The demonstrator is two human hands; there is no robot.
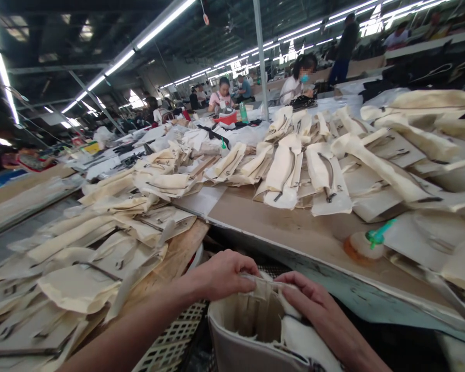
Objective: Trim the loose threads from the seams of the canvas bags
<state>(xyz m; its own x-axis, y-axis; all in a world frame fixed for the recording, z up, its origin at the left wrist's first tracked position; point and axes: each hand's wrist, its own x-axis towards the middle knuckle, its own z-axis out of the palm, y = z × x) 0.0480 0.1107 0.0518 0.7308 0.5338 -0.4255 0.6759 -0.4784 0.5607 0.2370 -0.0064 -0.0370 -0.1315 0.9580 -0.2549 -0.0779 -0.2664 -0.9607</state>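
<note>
On the open-topped cream bag (240, 351), 2 hands (222, 276) (313, 302) in half-closed pinches

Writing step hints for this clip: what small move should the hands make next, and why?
Probably ease the right hand slightly away from the left hand to straighten the edge between them: both appear to pinch the far rim of the fabric pouch, its mouth gapes, and that short stretch looks uneven.
</note>
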